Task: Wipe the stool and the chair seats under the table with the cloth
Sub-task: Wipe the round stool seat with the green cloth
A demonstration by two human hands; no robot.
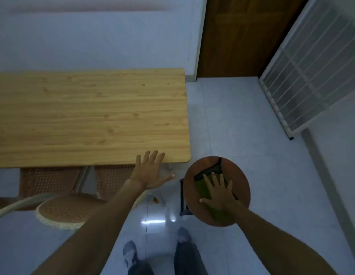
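A round brown stool (240, 179) stands on the floor just right of the table's near corner. A green cloth with a dark edge (204, 187) lies flat on its seat. My right hand (220, 193) presses on the cloth with the fingers spread. My left hand (150, 171) hovers open, palm down, over the near edge of the wooden table (89, 116), holding nothing. Two perforated brown chair seats (49, 181) (113, 177) sit tucked under the table edge. A round perforated chair seat (67, 211) stands out in front of them, partly hidden by my left forearm.
A pale tiled floor (252, 126) spreads right of the table. A white wire rack (311, 72) leans at the far right beside a brown door (242, 36). My feet (156, 253) show at the bottom. A small orange scrap (156, 199) lies on the floor.
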